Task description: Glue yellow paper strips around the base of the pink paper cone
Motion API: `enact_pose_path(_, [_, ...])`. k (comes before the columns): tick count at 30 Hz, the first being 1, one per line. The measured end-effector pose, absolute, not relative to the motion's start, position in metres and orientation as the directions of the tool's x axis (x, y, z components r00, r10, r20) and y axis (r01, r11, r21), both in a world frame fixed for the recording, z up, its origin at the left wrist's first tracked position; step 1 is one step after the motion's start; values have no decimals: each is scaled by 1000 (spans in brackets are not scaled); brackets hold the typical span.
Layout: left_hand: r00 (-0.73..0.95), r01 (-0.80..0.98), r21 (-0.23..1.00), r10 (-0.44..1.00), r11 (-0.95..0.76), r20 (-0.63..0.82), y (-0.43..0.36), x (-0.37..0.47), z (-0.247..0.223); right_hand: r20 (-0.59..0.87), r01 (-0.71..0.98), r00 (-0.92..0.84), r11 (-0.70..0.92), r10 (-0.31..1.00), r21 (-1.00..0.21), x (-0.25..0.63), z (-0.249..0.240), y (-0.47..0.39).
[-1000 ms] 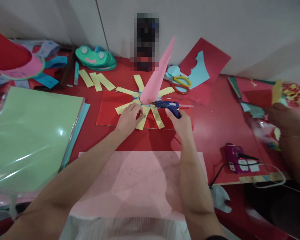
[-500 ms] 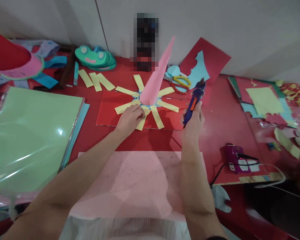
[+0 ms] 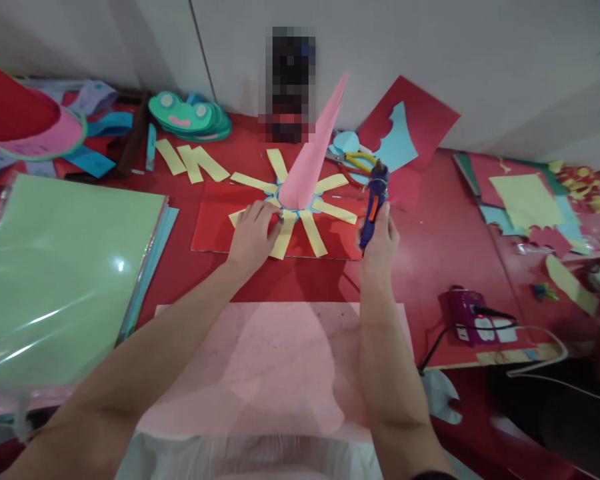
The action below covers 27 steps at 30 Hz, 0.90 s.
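Note:
A pink paper cone (image 3: 312, 160) stands tilted on a red sheet (image 3: 213, 220), with yellow paper strips (image 3: 314, 233) fanned around its base. Pale blue scalloped paper shows between cone and strips. My left hand (image 3: 254, 233) rests over the strips left of the cone's base; its fingers lie over the paper and the thumb is apart from them. Right of the sheet, my right hand (image 3: 380, 240) is wrapped round a purple glue gun (image 3: 375, 203) with an orange trigger, its nozzle pointing up and away, clear of the cone.
Scissors (image 3: 363, 161) lie behind the glue gun, near blue and red paper scraps. Green frog cutouts (image 3: 190, 119) and loose yellow strips (image 3: 190, 163) are at back left. Wrapped green paper (image 3: 75, 280) lies left. A purple power strip (image 3: 473, 317) with cords sits right, near another person.
My right hand has brought the glue gun left, towards the cone. My left hand has shifted slightly left and up, and its thumb has come away from the fingers.

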<state>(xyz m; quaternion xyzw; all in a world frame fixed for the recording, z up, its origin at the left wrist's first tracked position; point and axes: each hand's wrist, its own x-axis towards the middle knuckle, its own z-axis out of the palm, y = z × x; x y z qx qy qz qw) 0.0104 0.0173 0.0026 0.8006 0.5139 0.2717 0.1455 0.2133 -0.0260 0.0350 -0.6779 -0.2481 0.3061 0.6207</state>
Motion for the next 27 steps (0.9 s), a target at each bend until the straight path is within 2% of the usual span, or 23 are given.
enact_pose_path(6, [486, 757, 391, 851, -523, 198, 5, 20, 6, -109, -77, 682, -77, 723, -994, 213, 35, -24])
enact_pose_path(10, [490, 793, 322, 855, -517, 168, -3, 25, 4, -83, -30, 674, -85, 734, -996, 215, 32, -23])
enact_pose_path(12, [445, 809, 328, 873, -488, 201, -3, 24, 2, -51, 55, 675, -120, 736, -991, 216, 30, -24])
enact_pose_path(14, [373, 826, 349, 894, -442, 250, 0, 22, 2, 8, 219, 656, -180, 755, -959, 217, 26, -25])
enact_pose_path(18, [276, 840, 400, 923, -367, 268, 7, 17, 4, 108, 552, 541, -256, 834, -793, 214, 22, -29])
enact_pose_path(27, [277, 816, 451, 930, -361, 243, 11, 15, 2, 107, 661, 524, -324, 845, -677, 211, 21, -29])
